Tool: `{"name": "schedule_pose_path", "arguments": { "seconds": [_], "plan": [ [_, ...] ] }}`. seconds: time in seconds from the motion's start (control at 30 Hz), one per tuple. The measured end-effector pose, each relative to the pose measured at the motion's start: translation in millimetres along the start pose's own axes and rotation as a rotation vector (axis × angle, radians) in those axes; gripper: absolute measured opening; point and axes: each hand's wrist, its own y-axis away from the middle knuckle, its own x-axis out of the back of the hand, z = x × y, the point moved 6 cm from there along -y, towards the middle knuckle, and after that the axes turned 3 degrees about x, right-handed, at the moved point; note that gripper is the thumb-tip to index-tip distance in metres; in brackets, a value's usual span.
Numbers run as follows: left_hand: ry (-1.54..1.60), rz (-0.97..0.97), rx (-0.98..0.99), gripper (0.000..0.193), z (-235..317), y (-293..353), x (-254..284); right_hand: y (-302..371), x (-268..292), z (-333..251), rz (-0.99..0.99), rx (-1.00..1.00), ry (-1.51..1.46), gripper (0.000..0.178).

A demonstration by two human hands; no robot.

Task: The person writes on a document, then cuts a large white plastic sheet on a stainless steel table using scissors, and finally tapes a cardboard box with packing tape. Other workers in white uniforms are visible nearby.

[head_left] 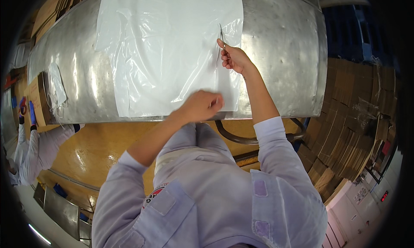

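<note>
A large white plastic sheet [168, 45] lies spread on the metal table, creased and shiny. My right hand [235, 58] is closed around slim metal scissors [222, 33], whose blades point away from me over the right part of the sheet. Below them a line like a cut or fold runs through the plastic toward me. My left hand [200, 106] is over the sheet's near edge, slightly blurred, with its fingers curled in. Whatever those fingers may hold is hidden.
The metal table [282, 54] extends on both sides of the sheet. At its left end stand a cardboard box [38, 101] and a crumpled clear plastic piece [57, 84]. Stacked flat cardboard [340, 114] rises on the right. A co-worker's gloved hand [32, 113] is at far left.
</note>
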Motion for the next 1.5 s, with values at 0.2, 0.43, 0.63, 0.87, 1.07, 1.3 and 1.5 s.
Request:
{"name": "schedule_pose_path", "arguments": {
  "seconds": [0.2,0.43,0.63,0.87,1.07,1.3,1.5],
  "plan": [
    [-0.897,0.258,-0.522,0.046,-18.4,-74.8,11.2,-0.7,4.7,-3.9,-0.002,0.011,0.061,0.047],
    [-0.868,0.188,-0.523,0.075,-50.7,-96.2,-6.2,0.8,7.6,-2.6,-0.010,-0.015,-0.003,0.048],
    [-0.905,0.163,-0.477,0.077,-56.8,-99.6,-11.2,-2.6,4.0,-5.3,0.005,-0.020,-0.038,0.048],
    [-0.856,0.144,-0.495,0.077,-53.2,-102.2,-7.7,-17.7,4.6,-24.1,0.021,0.002,-0.060,0.047],
    [-0.829,0.185,-0.521,0.074,-47.0,-99.8,-0.6,-39.6,8.5,-41.7,0.004,0.025,-0.026,0.046],
    [-0.754,0.199,-0.513,0.056,-25.5,-139.9,35.1,-49.7,32.0,-65.0,-0.064,-0.003,0.114,0.050],
    [-0.963,0.198,-0.525,0.064,-45.6,-179.8,47.1,-48.4,42.3,-83.0,-0.099,-0.051,0.236,0.049]
  ]
}}
